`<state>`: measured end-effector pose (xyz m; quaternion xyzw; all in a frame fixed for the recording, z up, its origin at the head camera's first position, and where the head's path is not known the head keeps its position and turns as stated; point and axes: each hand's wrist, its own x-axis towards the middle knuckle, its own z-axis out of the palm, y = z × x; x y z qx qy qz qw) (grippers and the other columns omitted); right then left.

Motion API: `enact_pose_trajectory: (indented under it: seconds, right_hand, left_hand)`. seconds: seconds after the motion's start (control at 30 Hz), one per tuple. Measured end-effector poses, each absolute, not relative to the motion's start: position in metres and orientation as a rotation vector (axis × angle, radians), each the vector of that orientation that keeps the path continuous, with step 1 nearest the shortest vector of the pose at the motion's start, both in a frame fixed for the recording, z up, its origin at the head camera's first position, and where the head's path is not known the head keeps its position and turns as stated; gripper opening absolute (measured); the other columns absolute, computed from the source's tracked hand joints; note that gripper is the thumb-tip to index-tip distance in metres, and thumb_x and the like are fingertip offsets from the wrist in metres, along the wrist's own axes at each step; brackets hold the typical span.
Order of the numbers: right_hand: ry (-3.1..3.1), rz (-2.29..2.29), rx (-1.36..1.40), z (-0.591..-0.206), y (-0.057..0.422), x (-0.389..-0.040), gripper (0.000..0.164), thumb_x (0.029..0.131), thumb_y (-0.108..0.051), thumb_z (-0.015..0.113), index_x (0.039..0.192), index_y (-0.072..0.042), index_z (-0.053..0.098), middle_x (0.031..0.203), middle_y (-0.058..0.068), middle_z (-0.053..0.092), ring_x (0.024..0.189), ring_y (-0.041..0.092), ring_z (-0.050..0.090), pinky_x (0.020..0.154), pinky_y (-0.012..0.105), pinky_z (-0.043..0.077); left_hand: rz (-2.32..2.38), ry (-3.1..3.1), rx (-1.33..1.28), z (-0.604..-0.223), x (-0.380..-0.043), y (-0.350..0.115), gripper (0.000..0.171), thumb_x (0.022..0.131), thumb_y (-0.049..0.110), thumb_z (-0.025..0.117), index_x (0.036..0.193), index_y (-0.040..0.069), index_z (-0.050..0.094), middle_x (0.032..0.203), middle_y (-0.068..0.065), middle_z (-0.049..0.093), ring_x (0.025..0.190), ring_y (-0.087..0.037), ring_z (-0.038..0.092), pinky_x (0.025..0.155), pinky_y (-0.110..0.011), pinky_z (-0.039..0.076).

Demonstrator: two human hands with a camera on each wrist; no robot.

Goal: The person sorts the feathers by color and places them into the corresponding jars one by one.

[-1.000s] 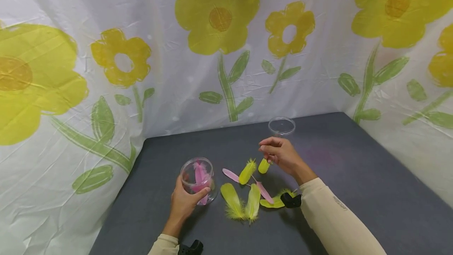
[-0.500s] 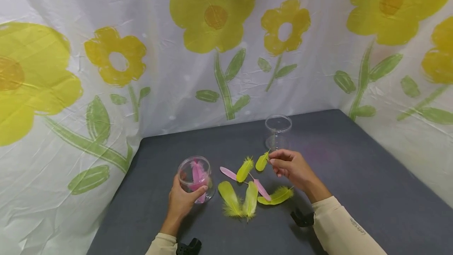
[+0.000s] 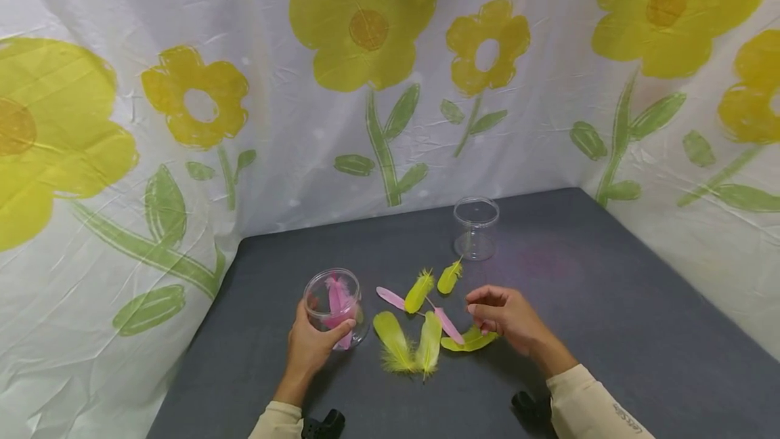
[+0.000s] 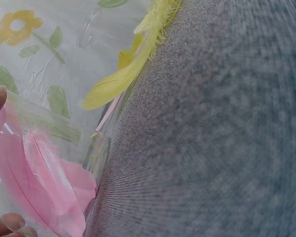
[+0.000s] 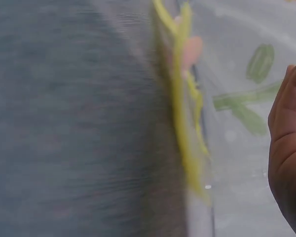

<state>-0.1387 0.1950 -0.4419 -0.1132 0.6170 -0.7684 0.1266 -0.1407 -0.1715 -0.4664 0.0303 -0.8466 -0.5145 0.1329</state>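
Note:
My left hand (image 3: 309,349) grips a clear plastic jar (image 3: 363,329) at its side, thumb across the front. Pink feathers (image 3: 338,295) stand inside the jar; in the left wrist view the pink feathers (image 4: 52,185) show through its wall. My right hand (image 3: 510,320) hovers with loosely bent fingers and nothing visible in them, just above a curved yellow feather (image 3: 469,341) on the table. Left of it lie a pink feather (image 3: 448,326), a pale yellow feather (image 3: 429,344) and a broader yellow feather (image 3: 393,339). Farther back is a small yellow feather (image 3: 449,278).
A second clear jar (image 3: 477,242) stands at the back of the dark table (image 3: 585,276). Another yellow feather (image 3: 419,291) and a pink one (image 3: 390,297) lie mid-table. A flower-printed curtain (image 3: 274,154) encloses the back and sides.
My right hand has drawn back from the small yellow feather, now lying in front of the back jar, and come nearer toward the curved yellow one. My left hand keeps holding its jar in place.

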Motion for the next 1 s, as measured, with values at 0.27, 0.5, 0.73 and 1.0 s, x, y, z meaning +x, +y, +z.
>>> enact_pose_trajectory:
  seconds: [0.27, 0.5, 0.73, 1.0]
  right_hand:
    - [1.873, -2.16, -0.273, -0.453, 0.191, -0.134, 0.022, 0.086, -0.003, 0.07, 0.104, 0.008, 0.063, 0.086, 0.015, 0.062, 0.066, 0.019, 0.057, 0.059, 0.03, 0.054]
    - [1.97, -2.095, -0.227, -0.457, 0.19, -0.133, 0.03, 0.085, -0.002, 0.071, 0.106, 0.015, 0.058, 0.084, 0.015, 0.062, 0.065, 0.02, 0.057, 0.057, 0.032, 0.054]
    - [2.087, -1.991, -0.175, -0.459, 0.187, -0.131, 0.032, 0.085, -0.005, 0.072, 0.106, 0.014, 0.059, 0.085, 0.015, 0.064, 0.066, 0.022, 0.058, 0.059, 0.036, 0.055]
    - [2.166, -1.922, -0.138, -0.464, 0.182, -0.132, 0.03, 0.082, -0.006, 0.073, 0.102, 0.013, 0.06, 0.082, 0.013, 0.066, 0.065, 0.023, 0.061, 0.058, 0.037, 0.056]
  left_hand:
    - [-1.479, -2.461, 0.095, -0.465, -0.141, -0.172, 0.101, 0.07, 0.037, 0.087, 0.145, 0.001, 0.03, 0.144, -0.024, 0.04, 0.127, -0.042, 0.042, 0.101, -0.055, 0.035]
    - [-1.486, -2.468, 0.089, -0.465, -0.142, -0.171, 0.102, 0.07, 0.038, 0.086, 0.145, 0.001, 0.029, 0.145, -0.024, 0.039, 0.128, -0.042, 0.041, 0.102, -0.055, 0.035]
    - [-1.504, -2.467, 0.081, -0.466, -0.141, -0.172, 0.102, 0.071, 0.037, 0.086, 0.147, 0.003, 0.027, 0.146, -0.023, 0.037, 0.13, -0.043, 0.039, 0.102, -0.056, 0.034]
    - [-1.498, -2.469, 0.084, -0.466, -0.14, -0.171, 0.1, 0.072, 0.035, 0.086, 0.146, 0.001, 0.028, 0.145, -0.023, 0.039, 0.129, -0.043, 0.04, 0.101, -0.056, 0.035]
